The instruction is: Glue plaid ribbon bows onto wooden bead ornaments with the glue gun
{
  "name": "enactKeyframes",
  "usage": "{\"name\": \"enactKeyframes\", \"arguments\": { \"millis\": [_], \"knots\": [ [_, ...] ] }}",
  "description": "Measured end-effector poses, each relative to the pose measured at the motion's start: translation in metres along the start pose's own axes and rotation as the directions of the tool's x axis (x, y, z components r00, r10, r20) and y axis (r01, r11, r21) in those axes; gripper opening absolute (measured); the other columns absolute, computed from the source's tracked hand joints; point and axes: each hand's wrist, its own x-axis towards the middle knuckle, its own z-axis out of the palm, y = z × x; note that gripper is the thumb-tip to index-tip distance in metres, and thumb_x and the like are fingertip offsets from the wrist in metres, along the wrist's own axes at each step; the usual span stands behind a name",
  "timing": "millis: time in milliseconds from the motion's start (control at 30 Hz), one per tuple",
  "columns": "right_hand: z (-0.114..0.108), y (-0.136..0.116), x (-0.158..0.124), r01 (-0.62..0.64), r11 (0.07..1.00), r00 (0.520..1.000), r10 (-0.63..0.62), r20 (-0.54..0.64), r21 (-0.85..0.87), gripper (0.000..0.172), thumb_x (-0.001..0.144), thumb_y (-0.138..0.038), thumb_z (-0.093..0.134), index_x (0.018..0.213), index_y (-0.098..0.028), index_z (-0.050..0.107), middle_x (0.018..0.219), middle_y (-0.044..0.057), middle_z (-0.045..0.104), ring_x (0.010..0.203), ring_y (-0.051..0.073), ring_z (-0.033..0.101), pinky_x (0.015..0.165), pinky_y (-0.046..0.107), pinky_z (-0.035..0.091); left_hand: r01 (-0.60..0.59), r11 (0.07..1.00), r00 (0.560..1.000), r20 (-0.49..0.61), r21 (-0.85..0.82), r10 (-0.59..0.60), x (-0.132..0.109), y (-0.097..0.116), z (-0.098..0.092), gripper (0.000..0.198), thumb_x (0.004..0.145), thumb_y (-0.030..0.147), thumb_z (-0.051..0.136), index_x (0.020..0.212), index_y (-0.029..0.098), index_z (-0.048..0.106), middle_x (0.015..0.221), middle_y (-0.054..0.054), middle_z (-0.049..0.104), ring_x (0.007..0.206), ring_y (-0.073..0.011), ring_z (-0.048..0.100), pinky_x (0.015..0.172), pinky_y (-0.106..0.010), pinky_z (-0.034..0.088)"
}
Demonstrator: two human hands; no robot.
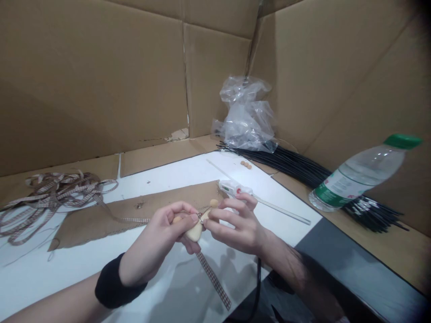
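Observation:
My left hand, with a black band at the wrist, is closed around a small cream-coloured piece with tan rounded parts. From beneath it a brown-and-white checked ribbon hangs down toward the table's front. The fingertips of my right hand pinch at the same piece, near where the ribbon crosses it. Fingers partly cover the piece, so its full shape is hidden. Just beyond my right hand lies a white glue gun with a red mark and a clear glue stick behind it.
Tangled checked ribbon lies at left, beside a flat cardboard strip. Small tan discs sit farther back. Black rods, a clear plastic bag and a leaning water bottle are at right. Cardboard walls enclose the table.

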Motion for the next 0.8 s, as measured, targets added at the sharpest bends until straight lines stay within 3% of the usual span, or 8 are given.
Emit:
{"name": "enactKeyframes", "arguments": {
  "millis": [167, 333, 533, 800],
  "knots": [
    [0.0, -0.001, -0.002, -0.028, 1.0, 1.0, 0.028, -0.009, 0.011, 0.013, 0.073, -0.013, 0.062, 0.079, -0.024, 0.059, 0.076, -0.01, 0.069, 0.08, 0.013, 0.052, 0.083, 0.035, 0.028, 0.018, 1.0, 1.0, 0.011, -0.017, -0.017, 0.001, -0.002, 0.002, 0.015, 0.078, 0.028, 0.056, 0.08, 0.014, 0.051, 0.056, 0.003, 0.057, 0.046, -0.0111, 0.057, 0.05, -0.023, 0.045],
    [0.001, -0.003, 0.002, -0.132, 0.988, 0.991, 0.134, -0.026, 0.084, 0.011, 0.072, -0.015, 0.063, 0.077, -0.023, 0.058, 0.072, -0.009, 0.069, 0.077, 0.013, 0.053, 0.082, 0.035, 0.028, -0.006, 0.999, 1.0, -0.006, 0.04, 0.006, 0.0, -0.004, 0.002, 0.017, 0.077, 0.03, 0.056, 0.081, 0.014, 0.052, 0.053, 0.001, 0.058, 0.046, -0.0118, 0.056, 0.05, -0.023, 0.044],
    [0.0, -0.007, 0.008, -0.273, 0.946, 0.961, 0.277, 0.006, 0.175, 0.013, 0.068, -0.012, 0.064, 0.071, -0.022, 0.056, 0.07, -0.007, 0.067, 0.079, 0.014, 0.053, 0.079, 0.034, 0.029, -0.082, 0.95, 0.989, -0.09, 0.302, 0.114, -0.002, 0.0, 0.004, 0.016, 0.077, 0.03, 0.056, 0.076, 0.014, 0.059, 0.052, 0.002, 0.057, 0.05, -0.01, 0.048, 0.051, -0.021, 0.039],
    [-0.004, -0.008, 0.012, -0.362, 0.9, 0.932, 0.351, 0.091, 0.243, 0.008, 0.072, -0.014, 0.06, 0.07, -0.021, 0.058, 0.068, -0.006, 0.066, 0.081, 0.016, 0.055, 0.079, 0.035, 0.027, -0.127, 0.836, 0.96, -0.144, 0.534, 0.238, -0.004, -0.001, 0.003, 0.016, 0.075, 0.031, 0.057, 0.075, 0.018, 0.067, 0.057, 0.001, 0.058, 0.055, -0.0125, 0.047, 0.052, -0.022, 0.035]
  ]
}}
